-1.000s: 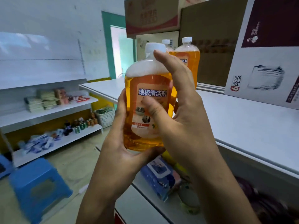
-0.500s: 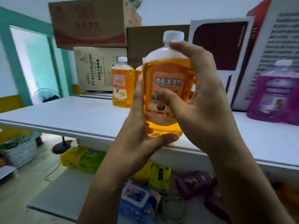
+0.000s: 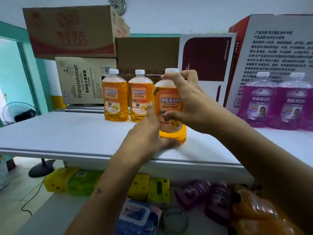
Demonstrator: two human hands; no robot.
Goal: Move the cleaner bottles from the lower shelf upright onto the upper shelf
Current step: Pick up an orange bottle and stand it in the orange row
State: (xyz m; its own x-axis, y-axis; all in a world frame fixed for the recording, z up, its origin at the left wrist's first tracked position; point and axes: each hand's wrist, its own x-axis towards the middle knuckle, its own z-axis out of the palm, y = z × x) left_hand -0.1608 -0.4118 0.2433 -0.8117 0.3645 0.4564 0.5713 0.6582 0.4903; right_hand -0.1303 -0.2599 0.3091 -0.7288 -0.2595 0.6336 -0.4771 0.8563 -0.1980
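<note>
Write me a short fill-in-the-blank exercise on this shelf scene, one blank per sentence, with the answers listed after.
1. Both hands grip a bottle filled with ____ liquid.
2. Behind the left hand, ____ more orange bottles stand upright on the upper shelf.
3. The bottles standing at the right of that shelf are ____.
4. The purple bottles on the lower shelf are lying ____.

Answers: orange; two; purple; down

Base of held orange bottle (image 3: 169, 106) hidden behind left hand (image 3: 149, 133). Below upper shelf (image 3: 67, 133): purple bottles (image 3: 203, 195) and orange bottle (image 3: 260, 216) blurred, latter cut by bottom edge; labels unreadable.
</note>
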